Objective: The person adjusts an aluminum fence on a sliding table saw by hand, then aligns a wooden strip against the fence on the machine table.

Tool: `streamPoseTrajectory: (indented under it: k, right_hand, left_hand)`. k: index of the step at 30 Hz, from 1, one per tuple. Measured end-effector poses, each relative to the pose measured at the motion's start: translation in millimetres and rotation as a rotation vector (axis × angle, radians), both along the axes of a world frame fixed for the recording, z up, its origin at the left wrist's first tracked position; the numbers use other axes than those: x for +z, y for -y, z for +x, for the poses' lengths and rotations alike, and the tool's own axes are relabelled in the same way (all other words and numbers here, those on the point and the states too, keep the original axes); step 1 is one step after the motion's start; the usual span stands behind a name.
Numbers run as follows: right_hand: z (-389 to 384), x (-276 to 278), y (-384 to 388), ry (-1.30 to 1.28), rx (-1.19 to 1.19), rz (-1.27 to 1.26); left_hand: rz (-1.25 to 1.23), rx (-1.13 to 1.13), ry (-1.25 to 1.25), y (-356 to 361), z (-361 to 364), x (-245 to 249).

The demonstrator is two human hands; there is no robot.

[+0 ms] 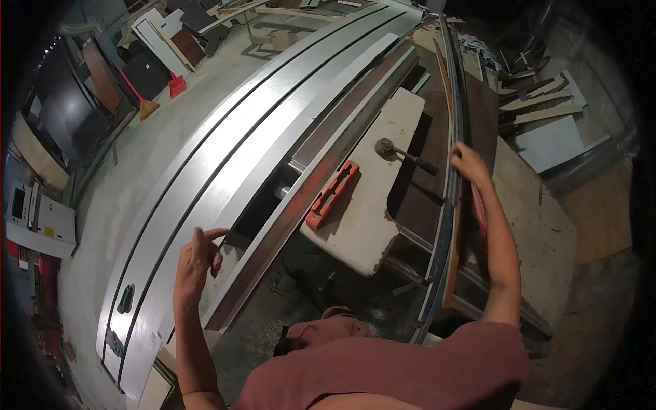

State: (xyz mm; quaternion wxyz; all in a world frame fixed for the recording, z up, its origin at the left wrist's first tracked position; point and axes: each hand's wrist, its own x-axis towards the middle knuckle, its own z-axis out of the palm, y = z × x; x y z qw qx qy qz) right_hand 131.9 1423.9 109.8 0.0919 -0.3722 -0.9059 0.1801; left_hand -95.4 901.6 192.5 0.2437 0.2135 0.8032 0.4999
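Observation:
My left hand point(198, 263) hovers above the near end of a long silver sliding table point(232, 123) with dark grooves. Its thumb and fingers are apart, with nothing between them. My right hand point(470, 166) is at a bundle of long dark metal rails point(449, 184) on my right, fingers curled in against its edge. Whether anything is pinched in those fingers is hidden. Between my arms lies a pale machine cover point(383, 157). On it rest an orange-red slotted tool point(333, 194) and a dark round-headed knob with a handle point(386, 148).
A brown fence-like bar point(307, 198) runs alongside the silver table. Small dark green clamp-like pieces point(125, 298) lie on its near end. Boards point(547, 130) are stacked at right. A broom point(145, 106) and red dustpan point(177, 85) stand on the floor at left.

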Motion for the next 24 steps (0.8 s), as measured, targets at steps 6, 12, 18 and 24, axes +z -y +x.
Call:
streamPoseTrajectory:
  k: [6,12,18,24]
  right_hand:
    - [110.9,-15.0,159.1,0.135,-0.149,-0.066]
    - [172.9,-29.5,286.9,0.221,-0.172,-0.158]
    - [220.2,-54.5,350.3,0.172,-0.002,-0.086]
    - [232.8,-75.1,356.2,0.483,-0.01,0.111]
  left_hand:
    - [0.033,0.103,0.059,95.4,40.6,-16.5]
    - [0.057,0.124,0.054,199.1,82.3,-27.1]
    - [0.096,0.235,0.078,328.4,137.8,-57.2]
    - [0.149,0.432,0.154,449.7,195.6,-74.9]
